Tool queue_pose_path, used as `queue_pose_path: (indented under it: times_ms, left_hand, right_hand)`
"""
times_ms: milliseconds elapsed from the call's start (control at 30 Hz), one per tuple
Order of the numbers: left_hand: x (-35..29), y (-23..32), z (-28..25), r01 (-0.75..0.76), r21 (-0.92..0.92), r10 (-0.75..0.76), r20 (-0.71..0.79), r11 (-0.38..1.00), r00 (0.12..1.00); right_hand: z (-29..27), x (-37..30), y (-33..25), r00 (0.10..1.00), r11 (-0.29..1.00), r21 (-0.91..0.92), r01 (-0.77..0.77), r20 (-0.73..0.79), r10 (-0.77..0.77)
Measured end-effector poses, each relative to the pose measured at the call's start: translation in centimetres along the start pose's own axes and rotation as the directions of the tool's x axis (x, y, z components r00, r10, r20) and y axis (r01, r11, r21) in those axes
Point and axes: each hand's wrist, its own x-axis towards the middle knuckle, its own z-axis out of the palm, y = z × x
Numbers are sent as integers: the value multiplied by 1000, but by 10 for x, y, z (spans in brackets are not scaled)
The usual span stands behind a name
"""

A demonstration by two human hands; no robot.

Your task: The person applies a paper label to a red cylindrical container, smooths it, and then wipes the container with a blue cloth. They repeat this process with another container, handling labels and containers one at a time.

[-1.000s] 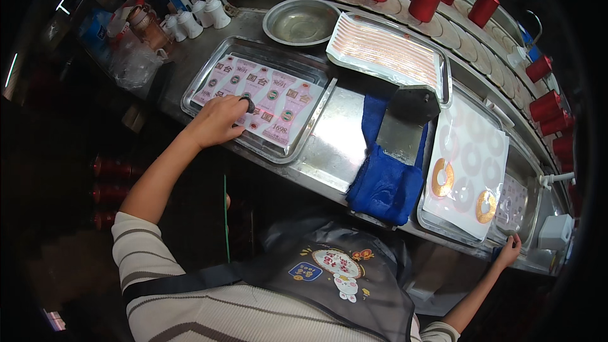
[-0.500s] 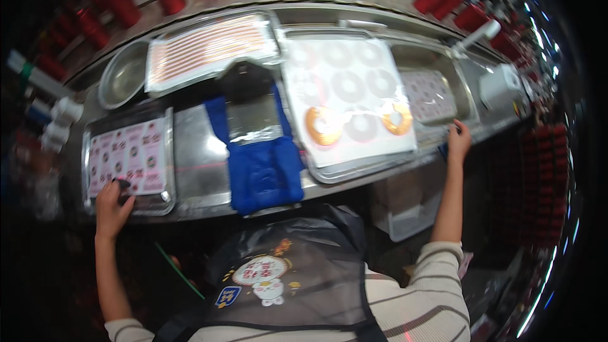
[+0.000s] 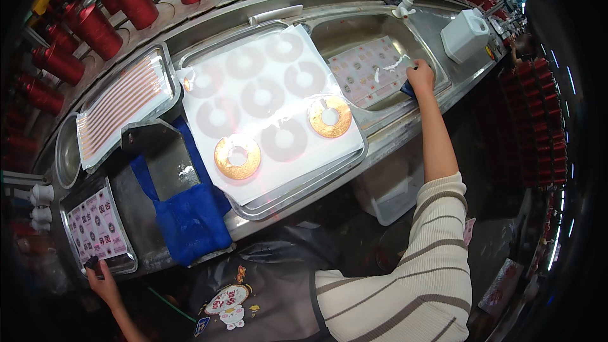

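Note:
My right hand (image 3: 421, 77) is over the right side of the steel sink (image 3: 438, 88), its fingers curled. A small dark blue thing (image 3: 408, 90) shows beneath it, too small to name. In the sink lies a pale sheet of printed stickers (image 3: 367, 69), with glints of water on it. My left hand (image 3: 105, 284) is at the near edge of a metal tray (image 3: 130, 261) on the left. Something small and black (image 3: 92, 262) shows at its fingertips. A sheet of pink printed labels (image 3: 96, 225) lies in that tray.
Mid-counter, a large tray (image 3: 266, 210) carries white film with grey rings and two gold ring-shaped stickers (image 3: 237, 156) (image 3: 330, 117). Left of it are a blue cloth (image 3: 193, 225) and a tray of striped strips (image 3: 123, 104). Red canisters (image 3: 100, 31) stand behind; a white jug (image 3: 465, 36) stands right.
My view has turned and shifted toward the sink. My right hand has moved from the counter's front edge in over the sink. My left hand stays by the label tray, now at its near edge.

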Motion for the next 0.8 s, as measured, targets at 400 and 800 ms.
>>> queue_pose_path:
  times_ms: [400, 800]
  left_hand:
    - [-17, -15, 10, 211, 25, -207, -97, 977, 973]
    - [0, 19, 30, 117, 32, -116, -41, 993, 992]
  right_hand:
    - [70, 61, -46, 844, 863, -340, 373, 510, -164]
    - [132, 70, -75, 631, 561, -452, 694, 756, -171]
